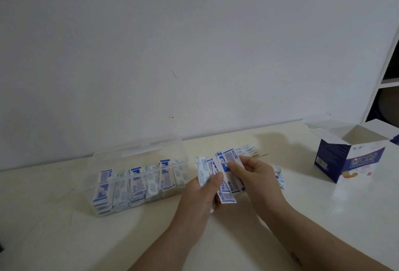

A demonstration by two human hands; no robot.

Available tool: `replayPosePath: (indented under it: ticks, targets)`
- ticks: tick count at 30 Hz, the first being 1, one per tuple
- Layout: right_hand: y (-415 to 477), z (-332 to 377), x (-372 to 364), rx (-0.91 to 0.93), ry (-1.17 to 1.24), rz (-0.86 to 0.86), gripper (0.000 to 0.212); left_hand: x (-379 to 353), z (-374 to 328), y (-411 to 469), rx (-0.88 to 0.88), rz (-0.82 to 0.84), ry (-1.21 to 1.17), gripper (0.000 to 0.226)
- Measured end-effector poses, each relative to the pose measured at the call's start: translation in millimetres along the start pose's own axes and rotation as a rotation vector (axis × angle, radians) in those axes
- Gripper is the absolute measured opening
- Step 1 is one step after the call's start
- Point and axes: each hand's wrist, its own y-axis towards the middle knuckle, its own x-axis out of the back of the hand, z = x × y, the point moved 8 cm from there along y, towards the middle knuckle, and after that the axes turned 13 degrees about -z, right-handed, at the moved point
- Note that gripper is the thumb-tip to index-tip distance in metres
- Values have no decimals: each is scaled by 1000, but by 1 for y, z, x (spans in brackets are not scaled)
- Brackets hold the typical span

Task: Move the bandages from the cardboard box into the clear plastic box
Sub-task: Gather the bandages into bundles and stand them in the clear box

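Note:
A clear plastic box [103, 213] lies open at centre left, its lid [138, 147] tipped back against the wall, with rows of white-and-blue wrapped bandages [138, 184] standing inside. My left hand [203, 193] and my right hand [254, 173] together hold a fanned bundle of bandages [226, 162] just right of the box, thumbs pinching the wrappers. More loose bandages [248, 149] lie on the table behind and to the right of my hands. The blue-and-white cardboard box [349, 160] stands upright at the right with its flaps open.
Everything sits on a cream table [64, 238] against a white wall. A white shelf unit [386, 80] rises at the far right edge behind the cardboard box.

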Motion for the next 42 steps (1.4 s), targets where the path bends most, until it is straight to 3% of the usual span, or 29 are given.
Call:
replayPosePath:
  ticks: [3, 9, 12, 20, 23, 28, 30, 38, 42]
  targets:
    - [1, -7, -1, -85, 88, 6, 14, -2, 0, 0, -25, 51, -9, 21]
    - [2, -16, -9, -324, 218, 159, 19, 4, 3, 7, -3, 68, 27, 22]
    - [1, -12, -11, -311, 149, 267, 19, 10, -1, 9, -40, 15, 101, 6]
    - [7, -17, -2, -251, -174, 265, 19, 30, -16, 12, -225, -217, 330, 18]
    - [16, 2, 7, -51, -166, 178, 10, 34, -15, 15, -168, -247, 264, 14]
    - [0, 68, 13, 953, -453, 12, 19, 12, -6, 7, 202, -15, -62, 9]
    - [-10, 69, 6, 1160, -556, 34, 12, 4, -5, 2, 312, 64, -148, 11]
    - [-16, 65, -3, 1266, -649, 61, 11, 7, -9, 1, 246, 103, -53, 8]
    - [-23, 67, -5, 1285, -634, 59, 22, 8, -9, 2, 239, 77, -36, 2]
